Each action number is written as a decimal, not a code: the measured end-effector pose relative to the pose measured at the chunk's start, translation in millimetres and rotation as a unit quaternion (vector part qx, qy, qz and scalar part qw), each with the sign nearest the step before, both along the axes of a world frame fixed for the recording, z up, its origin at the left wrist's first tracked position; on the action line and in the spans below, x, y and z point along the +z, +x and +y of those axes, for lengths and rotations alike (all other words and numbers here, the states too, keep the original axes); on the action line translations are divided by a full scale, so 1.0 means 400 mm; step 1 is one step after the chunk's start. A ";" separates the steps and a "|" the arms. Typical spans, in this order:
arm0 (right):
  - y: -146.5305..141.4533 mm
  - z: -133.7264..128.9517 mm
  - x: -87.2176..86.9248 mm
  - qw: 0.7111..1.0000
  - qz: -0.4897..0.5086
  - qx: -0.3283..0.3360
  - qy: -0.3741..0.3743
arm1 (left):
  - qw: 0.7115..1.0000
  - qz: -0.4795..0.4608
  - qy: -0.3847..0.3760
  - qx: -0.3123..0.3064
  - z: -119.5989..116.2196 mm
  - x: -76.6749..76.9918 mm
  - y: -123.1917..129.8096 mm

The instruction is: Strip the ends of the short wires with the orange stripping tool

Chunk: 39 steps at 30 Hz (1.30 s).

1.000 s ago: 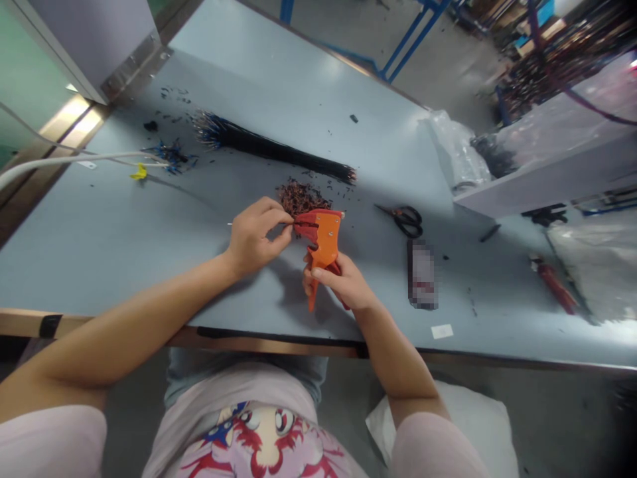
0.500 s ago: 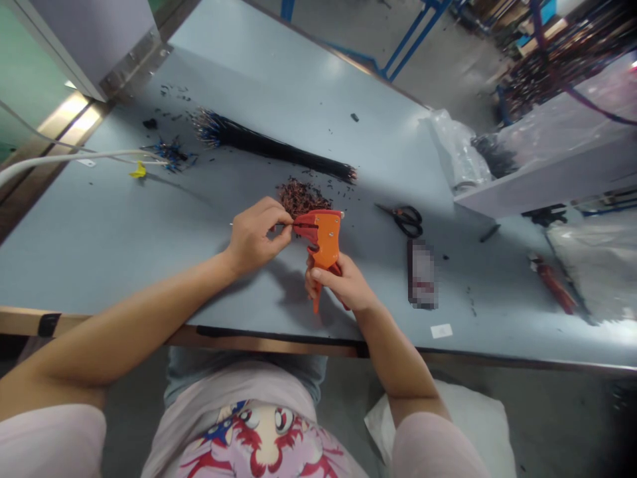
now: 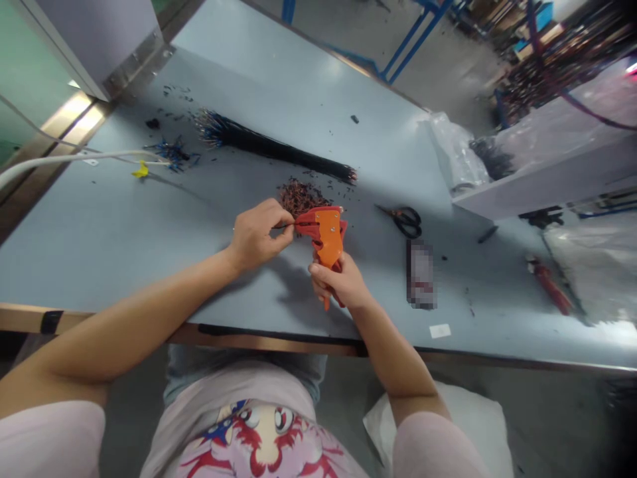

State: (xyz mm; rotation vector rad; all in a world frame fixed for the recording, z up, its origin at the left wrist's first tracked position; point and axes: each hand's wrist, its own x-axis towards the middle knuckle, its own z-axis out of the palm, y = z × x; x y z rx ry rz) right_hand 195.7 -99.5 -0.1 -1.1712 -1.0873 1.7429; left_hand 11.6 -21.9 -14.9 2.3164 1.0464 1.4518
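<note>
Wire [image 3: 284, 226] pinched in left hand [image 3: 257, 234], fed into stripper [image 3: 326, 240]; right hand [image 3: 342, 284] squeezing handles.

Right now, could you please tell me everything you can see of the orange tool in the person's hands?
The orange wire stripper looks like plastic, with a blocky orange head bearing two small rivets and red jaw parts on its left side. Its handles run down toward the person and are closed in the right hand. It is held above the grey table, just in front of a pile of dark scraps. The left hand pinches a thin wire into the jaws.
</note>
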 end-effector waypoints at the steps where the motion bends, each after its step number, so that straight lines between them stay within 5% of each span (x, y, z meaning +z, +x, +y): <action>1: 0.002 0.004 -0.001 1.000 0.011 -0.005 -0.005 | 1.000 0.004 -0.002 0.005 0.003 0.000 -0.002; 10: 0.053 0.039 0.010 0.989 0.121 -0.039 -0.079 | 0.994 -0.074 -0.057 0.049 0.019 0.002 -0.018; 39: 0.026 -0.003 0.026 0.996 0.074 0.036 -0.025 | 1.000 -0.022 0.011 0.010 0.009 -0.003 -0.010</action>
